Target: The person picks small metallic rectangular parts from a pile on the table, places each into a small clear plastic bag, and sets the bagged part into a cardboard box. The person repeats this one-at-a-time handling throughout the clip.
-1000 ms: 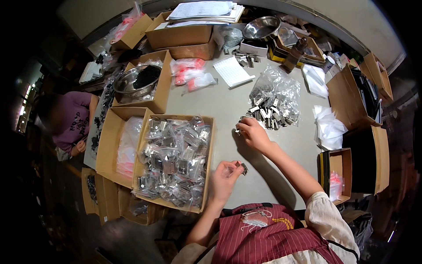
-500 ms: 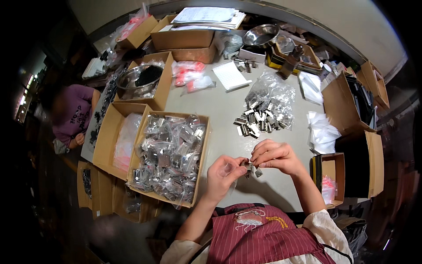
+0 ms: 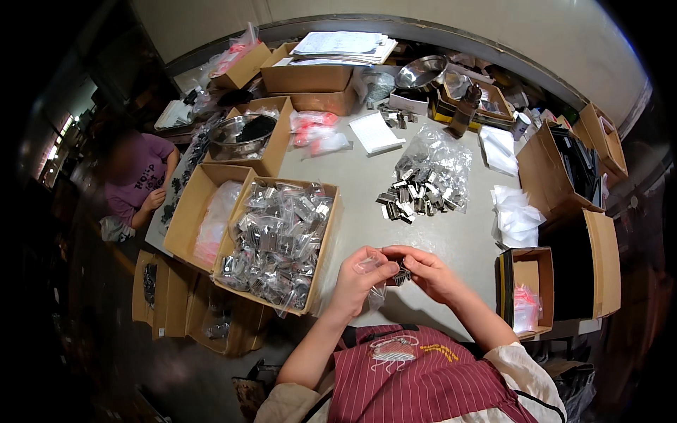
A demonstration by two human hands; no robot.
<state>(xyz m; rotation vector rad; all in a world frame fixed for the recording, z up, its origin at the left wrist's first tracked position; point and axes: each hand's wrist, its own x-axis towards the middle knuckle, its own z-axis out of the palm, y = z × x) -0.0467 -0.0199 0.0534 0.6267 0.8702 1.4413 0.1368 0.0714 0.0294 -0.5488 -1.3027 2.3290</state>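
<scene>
My left hand [image 3: 357, 283] is closed around a small clear plastic bag [image 3: 376, 297], which hangs below its fingers. Between both hands, low over the table near my apron, is a cluster of small metal parts [image 3: 401, 273] with dark, comb-like edges. My right hand [image 3: 429, 273] has its fingers bent against these parts from the right, thumb and fingertips closed on them. The fingers partly hide the parts, so their exact kind cannot be made out. Beyond my hands lies a loose pile of similar shiny metal parts [image 3: 417, 196], spilling from a large clear bag [image 3: 451, 158].
To my left stands a cardboard box [image 3: 326, 250] full of bagged metal parts, beside a box of flat bags [image 3: 185, 211]. A brown bottle [image 3: 464, 111] stands at the back. White sheets [image 3: 517, 215] and a box of red-edged bags [image 3: 525, 268] are right. A person [image 3: 141, 176] sits far left.
My right hand has come down and closer to my left, its raised fingers now bent around the metal parts. The whole view has shifted slightly.
</scene>
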